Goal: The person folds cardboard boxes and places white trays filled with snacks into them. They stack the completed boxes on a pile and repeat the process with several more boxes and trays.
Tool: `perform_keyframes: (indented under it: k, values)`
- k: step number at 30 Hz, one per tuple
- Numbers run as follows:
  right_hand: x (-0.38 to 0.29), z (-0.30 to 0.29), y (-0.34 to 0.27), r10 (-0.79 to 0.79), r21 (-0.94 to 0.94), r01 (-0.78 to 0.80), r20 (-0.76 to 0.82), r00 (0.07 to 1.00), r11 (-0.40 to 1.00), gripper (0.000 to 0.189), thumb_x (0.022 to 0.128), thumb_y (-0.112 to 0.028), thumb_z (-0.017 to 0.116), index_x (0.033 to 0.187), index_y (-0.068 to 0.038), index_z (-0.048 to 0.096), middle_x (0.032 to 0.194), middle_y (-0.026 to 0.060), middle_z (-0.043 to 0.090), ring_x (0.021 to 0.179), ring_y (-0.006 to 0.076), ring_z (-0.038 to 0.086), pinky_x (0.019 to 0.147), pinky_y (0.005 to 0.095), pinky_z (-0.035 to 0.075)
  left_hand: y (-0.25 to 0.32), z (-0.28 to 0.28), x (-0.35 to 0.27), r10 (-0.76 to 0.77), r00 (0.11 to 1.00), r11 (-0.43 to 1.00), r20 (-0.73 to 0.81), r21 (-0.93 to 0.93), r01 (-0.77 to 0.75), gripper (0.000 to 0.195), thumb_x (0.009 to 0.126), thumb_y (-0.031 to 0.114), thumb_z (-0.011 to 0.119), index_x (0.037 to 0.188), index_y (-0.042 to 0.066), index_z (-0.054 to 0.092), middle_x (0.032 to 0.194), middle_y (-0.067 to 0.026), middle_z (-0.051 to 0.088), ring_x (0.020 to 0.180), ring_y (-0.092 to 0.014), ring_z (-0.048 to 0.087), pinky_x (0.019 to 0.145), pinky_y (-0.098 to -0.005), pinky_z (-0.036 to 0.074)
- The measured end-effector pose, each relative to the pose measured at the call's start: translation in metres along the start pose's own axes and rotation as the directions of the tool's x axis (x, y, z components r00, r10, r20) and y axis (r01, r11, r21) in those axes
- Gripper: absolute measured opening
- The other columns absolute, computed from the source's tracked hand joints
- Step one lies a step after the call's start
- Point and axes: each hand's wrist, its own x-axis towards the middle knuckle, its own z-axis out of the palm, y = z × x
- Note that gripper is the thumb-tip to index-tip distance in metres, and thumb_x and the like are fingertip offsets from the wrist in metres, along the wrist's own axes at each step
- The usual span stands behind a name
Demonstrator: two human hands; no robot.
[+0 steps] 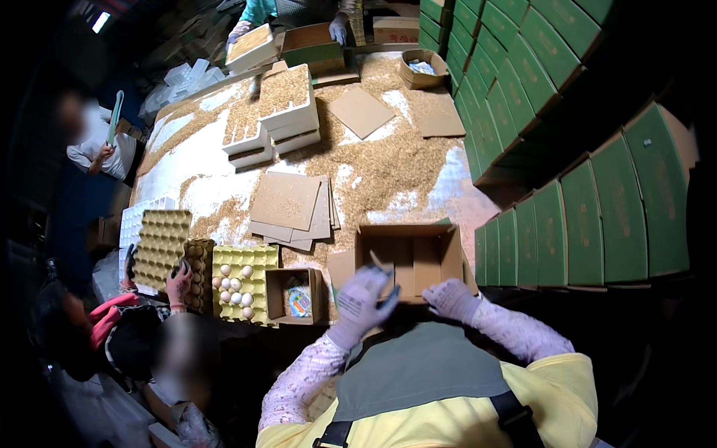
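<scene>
Before me stands a cardboard box (431,249) with its top uncovered and its brown inside bare. My left hand (361,299), in a pale glove with dark fingertips, is over the box's near left part, thumb and fingers apart. It is slightly blurred. A thin pale strip (381,259) shows just beyond its fingertips; whether it is a part of the box is unclear. My right hand (451,299), gloved alike, has its fingers curled over the near rim toward the right corner. Left of the box stands a small carton (274,297) holding printed packets (298,301).
Husks (392,162) cover much of the table. Cardboard sheets (285,201), white foam boxes (288,115) and an egg tray with eggs (246,255) lie on it. Green boxes (510,106) are stacked at right. A co-worker's hand (179,283) holds an egg tray (162,246). Other people stand around.
</scene>
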Motion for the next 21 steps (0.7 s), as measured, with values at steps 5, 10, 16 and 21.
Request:
perform_keyframes:
  k: [5, 10, 16, 21]
  values:
    - [0.009, -0.035, 0.011, 0.443, 0.262, -0.368, -0.668, 0.598, 0.892, 0.075, 0.083, -0.037, 0.069, 0.141, 0.001, 0.040, 0.130, 0.0245, 0.051, 0.122, 0.0359, 0.049, 0.110, 0.0446, 0.034, -0.095, 0.040, 0.054, -0.111, 0.987, 0.989, 0.112, -0.087, 0.121, 0.089, 0.083, 0.048, 0.069, 0.151, 0.009, 0.029, 0.154, -0.0268, 0.023, 0.136, -0.045, 0.035, 0.114, -0.0485, 0.029]
    - [0.032, 0.021, 0.031, 0.868, 0.826, -0.415, -0.163, 0.469, 0.380, 0.073, 0.087, -0.011, 0.059, 0.148, 0.005, 0.024, 0.145, 0.0289, 0.039, 0.132, 0.0406, 0.042, 0.112, 0.0423, 0.033, -0.273, -0.008, 0.274, -0.580, 0.791, 0.477, -0.197, -0.869, 0.133, 0.102, 0.079, 0.051, 0.075, 0.145, -0.011, 0.028, 0.144, -0.0278, 0.042, 0.127, -0.039, 0.046, 0.108, -0.0434, 0.036]
    - [0.039, 0.018, 0.026, 0.899, 0.812, -0.462, -0.164, 0.406, 0.357, 0.067, 0.086, -0.006, 0.058, 0.146, 0.003, 0.030, 0.141, 0.0276, 0.044, 0.131, 0.0408, 0.044, 0.110, 0.0425, 0.035, -0.374, -0.032, 0.435, -0.938, 0.233, -0.203, 0.257, -0.951, 0.231, 0.099, 0.071, 0.039, 0.083, 0.142, -0.002, 0.027, 0.133, -0.0168, 0.051, 0.107, -0.032, 0.057, 0.081, -0.0488, 0.052]
    - [0.036, 0.024, 0.022, 0.927, 0.799, -0.511, -0.148, 0.344, 0.317, 0.067, 0.085, -0.008, 0.063, 0.145, 0.002, 0.034, 0.138, 0.0244, 0.050, 0.127, 0.0375, 0.049, 0.108, 0.0413, 0.038, -0.388, -0.014, 0.348, -0.704, 0.643, 0.444, -0.301, -0.893, 0.068, 0.044, 0.082, 0.024, 0.073, 0.113, -0.003, 0.056, 0.111, -0.0092, 0.058, 0.096, -0.021, 0.060, 0.079, -0.0395, 0.054]
